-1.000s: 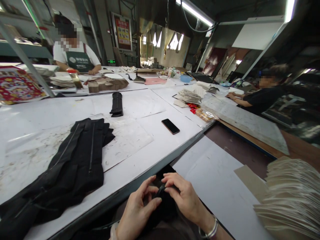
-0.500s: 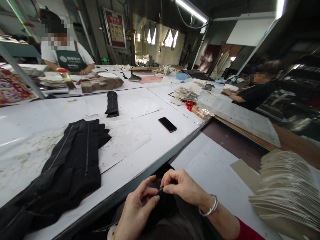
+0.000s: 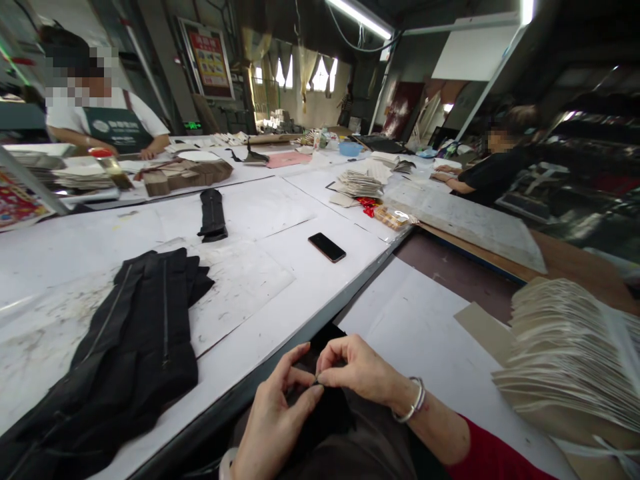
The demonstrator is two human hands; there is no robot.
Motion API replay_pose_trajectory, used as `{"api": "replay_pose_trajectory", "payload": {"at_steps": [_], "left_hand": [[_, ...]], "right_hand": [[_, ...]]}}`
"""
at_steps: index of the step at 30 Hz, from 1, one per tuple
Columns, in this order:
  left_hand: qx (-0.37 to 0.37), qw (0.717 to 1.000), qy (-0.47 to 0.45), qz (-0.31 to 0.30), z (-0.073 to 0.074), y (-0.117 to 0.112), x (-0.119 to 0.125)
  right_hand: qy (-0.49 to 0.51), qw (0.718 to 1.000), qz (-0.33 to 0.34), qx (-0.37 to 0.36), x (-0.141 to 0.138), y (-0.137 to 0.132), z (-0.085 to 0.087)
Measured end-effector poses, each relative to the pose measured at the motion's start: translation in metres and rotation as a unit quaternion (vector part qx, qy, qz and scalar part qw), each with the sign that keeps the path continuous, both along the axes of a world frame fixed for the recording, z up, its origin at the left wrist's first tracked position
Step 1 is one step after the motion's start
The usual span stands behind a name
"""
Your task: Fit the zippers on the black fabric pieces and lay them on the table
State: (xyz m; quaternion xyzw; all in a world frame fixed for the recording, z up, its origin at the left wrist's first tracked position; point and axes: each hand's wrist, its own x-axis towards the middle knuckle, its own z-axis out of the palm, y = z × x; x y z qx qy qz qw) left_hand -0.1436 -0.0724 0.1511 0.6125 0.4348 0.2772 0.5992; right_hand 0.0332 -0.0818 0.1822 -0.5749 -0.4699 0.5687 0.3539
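Note:
Close to my body, just off the table edge, my left hand (image 3: 280,413) pinches a small dark piece between thumb and forefinger. My right hand (image 3: 357,373), with a silver bangle at the wrist, pinches at the same spot, its fingertips touching those of the left. The piece is mostly covered by my fingers, so its kind is unclear. Black fabric (image 3: 327,413) hangs below the hands over my lap. On the table to the left lies a pile of black fabric pieces with zippers (image 3: 145,327).
A phone (image 3: 327,247) and a small black zippered bundle (image 3: 213,215) lie on the white table (image 3: 265,233). At right stands a big stack of beige sheets (image 3: 570,353). One person (image 3: 110,120) works at far left, another (image 3: 490,160) at right.
My fingertips have come closer together, covering more of the small dark piece. The view has shifted slightly, so the table things appear further left.

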Motion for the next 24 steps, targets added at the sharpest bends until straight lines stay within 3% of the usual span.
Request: {"api": "replay_pose_trajectory", "payload": {"at_steps": [6,12,15,19,24], "left_hand": [[-0.032,0.998,-0.044,0.031,0.002,0.003,0.0],[-0.054,0.995,-0.049,0.065,0.005,0.018,-0.02],[-0.079,0.991,-0.079,0.071,0.005,0.024,-0.029],[-0.075,0.991,-0.091,0.066,0.011,0.027,-0.039],[-0.055,0.994,-0.061,0.067,0.026,0.024,-0.051]], "right_hand": [[0.109,0.993,-0.052,0.009,0.001,-0.004,-0.006],[-0.018,0.985,-0.109,0.131,-0.008,-0.024,-0.018],[-0.024,0.974,-0.135,0.181,-0.022,-0.029,-0.025],[-0.016,0.966,-0.171,0.191,-0.04,-0.026,-0.031],[-0.005,0.966,-0.167,0.2,-0.052,-0.019,-0.033]]}}
